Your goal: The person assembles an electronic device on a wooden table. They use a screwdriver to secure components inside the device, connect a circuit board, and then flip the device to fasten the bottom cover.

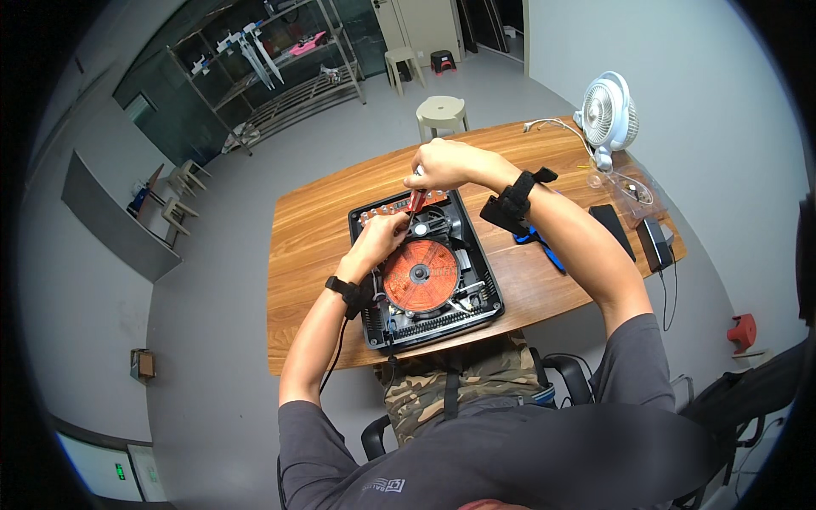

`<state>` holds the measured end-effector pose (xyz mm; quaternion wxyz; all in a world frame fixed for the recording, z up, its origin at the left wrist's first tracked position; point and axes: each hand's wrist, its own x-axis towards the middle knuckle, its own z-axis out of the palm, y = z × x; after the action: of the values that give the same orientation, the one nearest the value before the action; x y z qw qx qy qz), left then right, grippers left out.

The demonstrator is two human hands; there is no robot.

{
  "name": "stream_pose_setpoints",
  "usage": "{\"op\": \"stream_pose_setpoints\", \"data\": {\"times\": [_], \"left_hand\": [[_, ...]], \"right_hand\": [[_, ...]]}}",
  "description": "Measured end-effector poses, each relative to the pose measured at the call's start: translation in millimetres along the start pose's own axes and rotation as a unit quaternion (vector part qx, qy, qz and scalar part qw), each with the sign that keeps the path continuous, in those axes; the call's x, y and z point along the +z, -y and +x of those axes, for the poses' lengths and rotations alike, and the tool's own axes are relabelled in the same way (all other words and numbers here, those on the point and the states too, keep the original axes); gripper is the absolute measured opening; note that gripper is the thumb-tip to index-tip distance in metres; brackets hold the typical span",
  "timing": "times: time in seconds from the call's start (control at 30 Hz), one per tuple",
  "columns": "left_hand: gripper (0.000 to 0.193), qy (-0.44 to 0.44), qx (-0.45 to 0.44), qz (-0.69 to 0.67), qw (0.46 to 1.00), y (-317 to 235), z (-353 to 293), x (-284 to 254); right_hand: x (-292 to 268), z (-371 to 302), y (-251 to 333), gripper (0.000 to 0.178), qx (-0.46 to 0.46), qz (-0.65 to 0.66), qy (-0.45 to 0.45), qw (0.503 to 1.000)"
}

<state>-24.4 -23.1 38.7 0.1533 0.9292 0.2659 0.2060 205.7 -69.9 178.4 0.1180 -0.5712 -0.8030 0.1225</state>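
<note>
An opened induction cooker [486,285], a black casing with a round copper-coloured coil [422,276], lies on the wooden table in front of me. My right hand [442,164] grips a screwdriver [416,201] by its handle from above. Its red part shows below my fist, and the shaft points down to the cooker's far part, beside a small round black component [431,225]. My left hand [382,236] reaches over the casing's left side, its fingers pinched close to the shaft. Whatever lies between those fingertips is hidden. A red circuit board [393,206] runs along the far edge.
Right of the cooker lie a blue-handled tool [548,252], partly under my right forearm, a flat black object [612,231] and a black box [654,244] with a cable. A white fan [605,115] and a clear plastic bag [636,194] stand farther back. A stool [442,110] is behind the table.
</note>
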Motion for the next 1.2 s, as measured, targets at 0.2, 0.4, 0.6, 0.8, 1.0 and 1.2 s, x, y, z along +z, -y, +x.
{"op": "stream_pose_setpoints", "data": {"times": [0.2, 0.4, 0.6, 0.8, 1.0, 1.2], "left_hand": [[0.014, 0.001, -0.008, -0.014, 1.0, -3.4, 0.7, -0.6], [0.016, -0.027, -0.002, -0.037, 0.999, -5.5, 0.8, 4.5], [0.024, -0.037, 0.006, -0.019, 0.999, -15.4, 8.4, -1.3], [0.021, -0.038, -0.019, 0.02, 0.999, 13.2, 23.6, -1.9], [0.021, 0.024, -0.061, 0.057, 0.996, 11.0, 58.0, 7.6], [0.019, 0.027, -0.049, 0.073, 0.996, 33.9, 76.4, 27.1]], "right_hand": [[3.3, 1.4, -4.7, 0.052, -0.003, -0.009, -0.008, 1.0], [-1.6, 1.4, -2.1, 0.05, 0.009, 0.032, 0.008, 0.999], [-3.9, -2.3, -11.4, 0.049, 0.016, 0.001, -0.024, 1.0], [-12.2, -3.6, -26.6, 0.05, 0.046, 0.01, -0.018, 0.999], [-31.7, -8.0, -47.1, 0.05, 0.093, 0.0, -0.022, 0.995], [-36.8, 1.6, -78.4, 0.047, 0.082, -0.065, -0.062, 0.993]]}}
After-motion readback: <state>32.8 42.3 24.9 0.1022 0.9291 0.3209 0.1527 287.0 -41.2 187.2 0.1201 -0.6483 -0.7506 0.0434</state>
